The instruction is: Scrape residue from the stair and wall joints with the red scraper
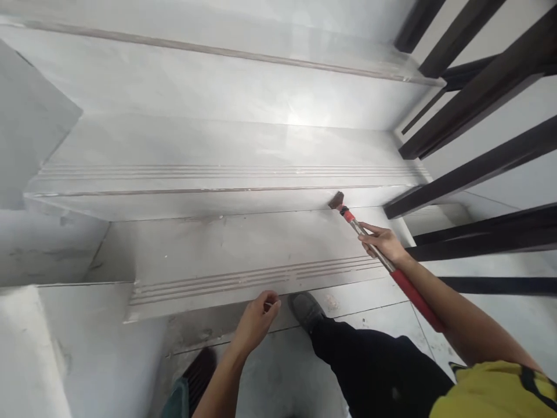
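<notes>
Left hand [256, 318] curled | right hand [383, 244] grips brush [374, 249] — no writing

Soft, even daylight fills the scene; a bright glare patch sits on the pale grey stone stair tread [300, 119]. Shadows are faint. Edges bend with wide-angle distortion, slightly soft.

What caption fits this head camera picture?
Right hand holds a red-handled brush against a grey stair riser; left hand hangs loosely closed.

Single head-worn view: looks steeply down and forward from standing height onto ascending grey stair treads [243, 244], railing bars [478, 168] at right edge; hands close below
</notes>
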The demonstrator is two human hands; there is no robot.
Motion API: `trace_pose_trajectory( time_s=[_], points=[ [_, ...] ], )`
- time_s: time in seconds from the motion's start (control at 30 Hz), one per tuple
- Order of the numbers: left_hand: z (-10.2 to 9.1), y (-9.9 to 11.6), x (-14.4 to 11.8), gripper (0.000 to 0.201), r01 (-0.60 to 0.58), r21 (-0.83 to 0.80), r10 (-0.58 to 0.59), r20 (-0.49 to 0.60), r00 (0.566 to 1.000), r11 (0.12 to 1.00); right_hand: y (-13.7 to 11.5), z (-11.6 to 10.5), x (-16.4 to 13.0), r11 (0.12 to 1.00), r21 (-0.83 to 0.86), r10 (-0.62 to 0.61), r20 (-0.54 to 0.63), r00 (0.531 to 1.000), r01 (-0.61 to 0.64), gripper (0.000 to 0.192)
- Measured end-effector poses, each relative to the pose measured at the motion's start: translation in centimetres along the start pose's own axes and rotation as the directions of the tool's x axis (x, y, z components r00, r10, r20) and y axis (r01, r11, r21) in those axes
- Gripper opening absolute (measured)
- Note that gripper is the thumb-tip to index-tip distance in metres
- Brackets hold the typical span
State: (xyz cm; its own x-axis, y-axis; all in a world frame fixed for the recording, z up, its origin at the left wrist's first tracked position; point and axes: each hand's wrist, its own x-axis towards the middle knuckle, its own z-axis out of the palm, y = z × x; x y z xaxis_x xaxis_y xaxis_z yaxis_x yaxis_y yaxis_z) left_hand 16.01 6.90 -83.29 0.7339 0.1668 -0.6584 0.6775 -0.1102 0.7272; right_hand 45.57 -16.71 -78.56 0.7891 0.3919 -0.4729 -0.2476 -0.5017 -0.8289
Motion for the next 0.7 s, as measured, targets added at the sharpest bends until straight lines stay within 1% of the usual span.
trace_pose_trajectory(
  time_s=[0.03,0.1,0.17,0.2,0.23,0.27,0.33,0.43,0.5,0.53,0.6,0.7],
  points=[
    [0.3,0.2,0.1,0.036,-0.007,0.007,0.007,0.004,1.0,1.0,-0.1,0.0,-0.1,1.0,-0.004,-0.006,-0.012,1.0,0.006,0.087],
    [1.0,0.7,0.4,0.035,-0.019,0.024,0.019,0.022,1.0,1.0,-0.7,1.4,-0.1,1.0,-0.003,-0.015,0.011,1.0,0.015,0.084],
    [1.7,1.6,0.8,0.034,-0.031,0.037,0.029,0.05,0.998,0.999,-1.6,3.5,0.1,1.0,0.019,-0.012,0.074,0.997,0.01,0.079],
    [2.0,2.0,0.9,0.034,-0.039,0.042,0.036,0.064,0.997,0.998,-2.0,4.4,0.2,0.999,0.032,0.002,0.124,0.992,-0.006,0.078],
    [2.2,2.4,1.1,0.034,-0.048,0.047,0.045,0.076,0.996,0.998,-2.3,4.8,0.3,0.999,0.05,0.004,0.145,0.989,-0.012,0.078],
    [2.4,2.7,1.1,0.034,-0.055,0.051,0.05,0.083,0.995,0.997,-2.6,4.9,0.3,0.997,0.071,0.016,0.16,0.987,-0.028,0.079],
    [2.4,3.0,1.1,0.036,-0.056,0.063,0.05,0.087,0.995,0.996,-2.7,3.6,0.2,0.991,0.117,0.042,0.139,0.989,-0.058,0.08],
    [1.9,2.6,0.8,0.042,-0.015,0.075,0.01,0.073,0.997,0.997,-2.3,0.6,-0.5,0.983,0.162,0.079,0.04,0.996,-0.085,0.082],
    [1.8,2.3,0.8,0.047,0.011,0.078,-0.016,0.06,0.998,0.997,-2.1,-0.2,-0.8,0.983,0.163,0.086,0.002,0.996,-0.085,0.082],
    [1.8,2.3,0.8,0.049,0.011,0.078,-0.016,0.064,0.998,0.997,-2.0,0.0,-0.8,0.984,0.16,0.08,0.005,0.997,-0.08,0.081],
    [2.3,2.4,1.2,0.048,-0.014,0.079,0.007,0.095,0.995,0.997,-1.9,1.4,-0.7,0.985,0.163,0.057,0.041,0.998,-0.063,0.079],
    [3.2,3.0,2.1,0.042,-0.068,0.069,0.058,0.133,0.989,0.995,-1.6,4.7,-0.3,0.981,0.187,0.031,0.107,0.994,-0.051,0.074]
  ],
)
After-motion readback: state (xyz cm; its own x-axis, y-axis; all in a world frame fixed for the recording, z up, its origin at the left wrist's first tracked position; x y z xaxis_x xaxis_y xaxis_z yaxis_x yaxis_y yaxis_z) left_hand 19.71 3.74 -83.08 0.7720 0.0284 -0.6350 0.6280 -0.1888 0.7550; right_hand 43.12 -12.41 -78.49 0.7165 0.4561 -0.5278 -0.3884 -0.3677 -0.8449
